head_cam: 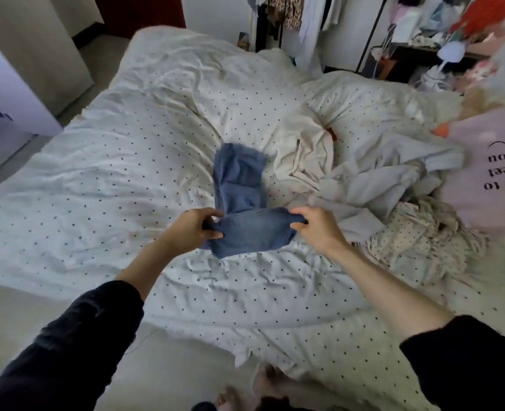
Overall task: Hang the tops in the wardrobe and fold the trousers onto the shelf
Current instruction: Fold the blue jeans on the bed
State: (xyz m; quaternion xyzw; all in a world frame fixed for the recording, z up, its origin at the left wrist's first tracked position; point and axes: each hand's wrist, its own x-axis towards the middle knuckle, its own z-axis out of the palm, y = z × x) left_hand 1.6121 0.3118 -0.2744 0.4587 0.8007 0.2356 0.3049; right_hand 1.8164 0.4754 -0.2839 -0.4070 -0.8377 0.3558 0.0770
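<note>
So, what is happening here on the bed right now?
A person stands at the bed and folds blue jeans. The left hand and the right hand each grip one side of the near end, lifted, while the far part lies on the cover. A pile of pale clothes lies to the right.

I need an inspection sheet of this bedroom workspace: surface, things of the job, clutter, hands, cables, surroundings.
Surface: bed with a rumpled white dotted cover.
Job's things: blue jeans, near end lifted, far end lying on the bed.
Clutter: pile of pale clothes right of the jeans; pink printed pillow at the right edge.
Hands: left hand and right hand each grip one side of the jeans' near end.
Cables: nothing seen.
Surroundings: clothes rack with hanging garments beyond the bed; crowded shelf at upper right.
</note>
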